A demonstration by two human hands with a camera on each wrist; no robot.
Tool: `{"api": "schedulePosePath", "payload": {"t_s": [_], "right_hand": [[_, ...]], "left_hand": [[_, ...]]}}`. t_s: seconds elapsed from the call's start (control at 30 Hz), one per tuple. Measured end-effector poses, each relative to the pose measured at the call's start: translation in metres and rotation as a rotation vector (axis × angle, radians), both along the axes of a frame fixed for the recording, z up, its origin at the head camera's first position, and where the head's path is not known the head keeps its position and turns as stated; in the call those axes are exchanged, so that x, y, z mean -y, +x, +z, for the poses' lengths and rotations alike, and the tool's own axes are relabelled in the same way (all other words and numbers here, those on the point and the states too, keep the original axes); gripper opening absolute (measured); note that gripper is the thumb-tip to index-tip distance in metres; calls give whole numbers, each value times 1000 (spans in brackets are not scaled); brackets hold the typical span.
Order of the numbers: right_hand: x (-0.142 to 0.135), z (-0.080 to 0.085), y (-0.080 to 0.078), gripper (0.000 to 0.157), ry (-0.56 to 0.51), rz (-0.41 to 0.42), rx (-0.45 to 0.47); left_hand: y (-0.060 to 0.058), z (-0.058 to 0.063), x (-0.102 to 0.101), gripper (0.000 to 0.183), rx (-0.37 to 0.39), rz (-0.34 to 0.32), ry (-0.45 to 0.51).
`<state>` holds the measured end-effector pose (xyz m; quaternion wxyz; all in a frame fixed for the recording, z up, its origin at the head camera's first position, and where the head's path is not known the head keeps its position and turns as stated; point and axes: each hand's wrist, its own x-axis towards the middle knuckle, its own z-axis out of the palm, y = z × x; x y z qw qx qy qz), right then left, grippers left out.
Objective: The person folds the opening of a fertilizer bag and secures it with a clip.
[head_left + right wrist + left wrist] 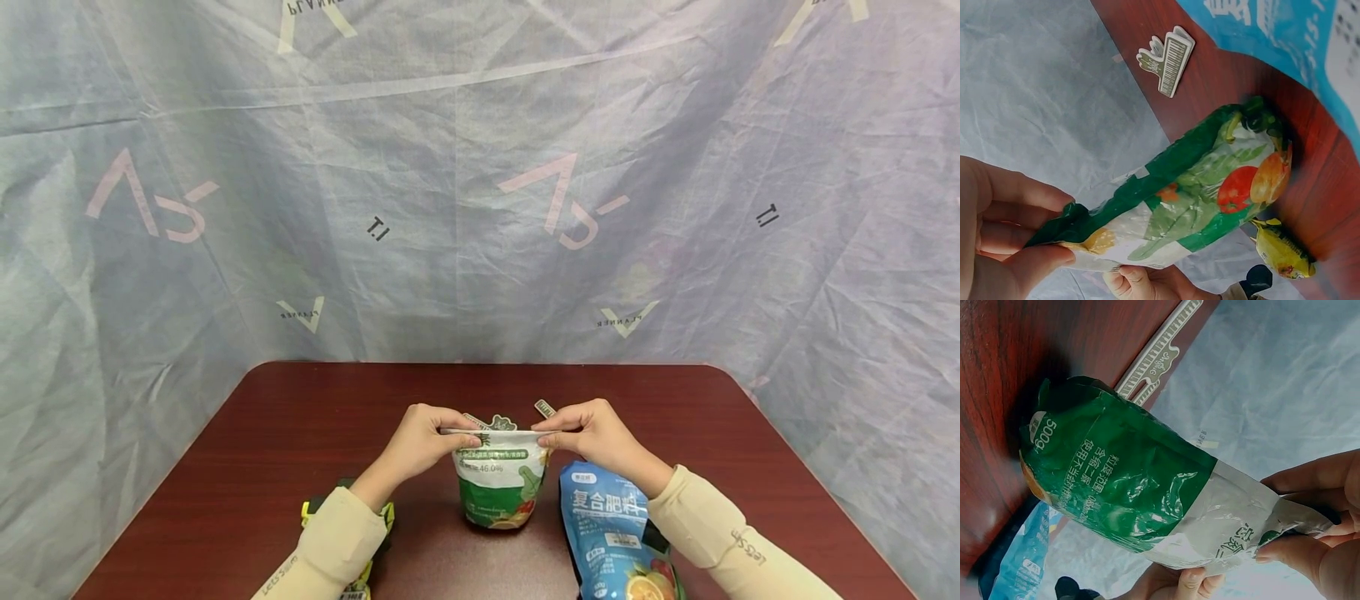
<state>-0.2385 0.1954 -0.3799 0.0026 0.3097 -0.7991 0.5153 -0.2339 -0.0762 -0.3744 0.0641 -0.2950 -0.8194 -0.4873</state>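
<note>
One dark red worktop (300,442) carries the lot, and the biggest thing on it is the blue bag (596,521), lying by the right forearm, so I'd mind the sleeve doesn't drag it about. Next down is the green-and-white bag (498,487), upright in the middle, its base at the worktop and its top edge pulled taut between the two hands. That edge looks folded over to me, so I'd guess the step is getting the fold neat. Left hand (423,433) has the fingers closed in a pinch on one top corner, thumb in front and the rest behind; right hand (592,433) does the same on the other corner, so no real gap at either end beyond the film itself. Tips: hold both pinches level, tension even, and run the thumbs along the crease so it lies flat. Don't yank upward, since the bag seems soft and could tip or spring back. If one hand has to let go, I'd slide the other to mid-fold first. Smaller stuff: a yellow packet (1283,250) near the left forearm, plus one striped flat piece (504,423) behind the bag and a striped tag (544,408) by the right fingers, easy to knock.
</note>
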Motion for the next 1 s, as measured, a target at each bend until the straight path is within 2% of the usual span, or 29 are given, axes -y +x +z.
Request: {"api": "schedulePosePath", "payload": {"t_s": [0.1,0.23,0.37,0.57,0.77,0.9,1.0], "right_hand": [[1,1,0,18,0,-3,2],[0,1,-2,17,0,-7,9],[0,2,-1,18,-7,-6,43],[-1,5,-3,20,-31,50,78],[-1,9,-8,18,6,59,128],[0,12,-13,18,23,115,142],[0,17,-18,21,33,197,147]], "left_hand": [[-10,-11,2,10,1,-6,2],[-14,-14,4,11,14,-47,26],[-14,-13,4,11,30,-46,37],[-12,-12,4,10,50,-16,24],[-10,-12,3,10,71,-10,17],[-10,-12,3,9,73,-3,14],[-10,-12,3,9,72,8,14]]}}
